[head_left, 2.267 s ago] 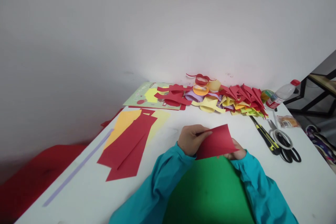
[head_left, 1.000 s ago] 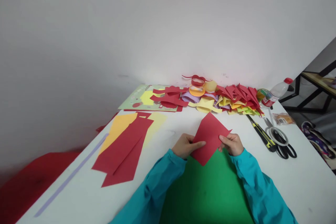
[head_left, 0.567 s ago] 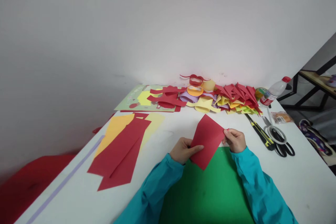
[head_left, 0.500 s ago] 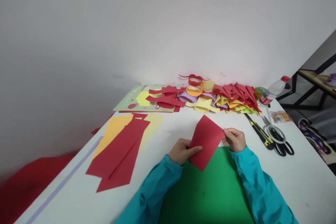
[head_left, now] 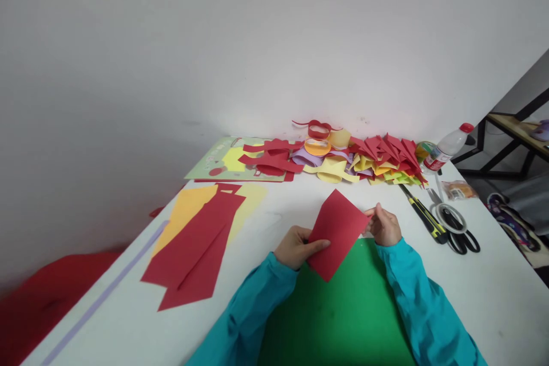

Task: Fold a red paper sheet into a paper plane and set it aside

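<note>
A folded piece of red paper (head_left: 338, 229) is held tilted above the green mat (head_left: 338, 320). My left hand (head_left: 298, 247) is closed on its left side, thumb lying across the front. At the paper's right corner is my right hand (head_left: 385, 226), its fingertips on the corner and one finger raised. Some of those fingers are partly hidden. To the left lie red paper sheets (head_left: 195, 246) on top of an orange sheet (head_left: 182, 206) and a pale yellow one.
Along the wall are red cut-outs (head_left: 274, 159), paper rings (head_left: 317, 146) and a heap of folded paper (head_left: 386, 157). On the right lie a utility knife (head_left: 424, 217), scissors (head_left: 461, 240), a tape roll (head_left: 451, 218) and a bottle (head_left: 446, 150). A purple strip (head_left: 107, 291) lies left.
One finger of my right hand has lifted from the paper's corner. The red paper has shifted slightly, and my left hand keeps its hold.
</note>
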Demonstrator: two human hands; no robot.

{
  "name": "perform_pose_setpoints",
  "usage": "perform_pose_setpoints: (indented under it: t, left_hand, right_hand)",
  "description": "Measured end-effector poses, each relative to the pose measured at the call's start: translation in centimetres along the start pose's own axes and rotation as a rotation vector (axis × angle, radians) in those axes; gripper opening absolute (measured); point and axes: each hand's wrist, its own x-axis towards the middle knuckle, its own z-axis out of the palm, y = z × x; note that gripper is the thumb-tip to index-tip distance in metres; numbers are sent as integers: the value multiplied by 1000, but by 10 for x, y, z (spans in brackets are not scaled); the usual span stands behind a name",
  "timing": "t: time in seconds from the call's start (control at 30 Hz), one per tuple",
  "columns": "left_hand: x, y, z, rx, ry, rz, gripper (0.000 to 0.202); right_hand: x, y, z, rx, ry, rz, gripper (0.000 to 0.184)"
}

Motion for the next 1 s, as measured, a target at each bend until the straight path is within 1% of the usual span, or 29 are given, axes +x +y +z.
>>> perform_pose_setpoints:
  t: [0.07, 0.13, 0.2, 0.33, 0.47, 0.63, 0.9, 1.0]
  left_hand:
    - [2, -1, 0, 1, 17, 8, 32]
    - [4, -1, 2, 9, 36, 7, 34]
    - [5, 1, 4, -7, 50, -24, 37]
    - [4, 6, 8, -83, 87, -102, 45]
    - [3, 8, 6, -143, 143, -96, 43]
    - [5, 8, 5, -214, 221, -88, 39]
    - [4, 5, 19, -328, 388, -31, 39]
    - [6, 6, 21, -344, 418, -9, 38]
  right_hand:
    - [0, 2, 3, -12, -15, 24, 52]
    - [-3, 4, 5, -45, -27, 37, 48]
    - [-5, 5, 5, -85, -28, 33, 42]
    - [-3, 3, 0, -133, 14, -15, 41]
    - [1, 2, -6, -158, 65, -55, 40]
    - [2, 4, -6, -172, 116, -78, 40]
    - [4, 8, -7, -107, 175, -84, 36]
    - [6, 11, -9, -79, 175, -76, 36]
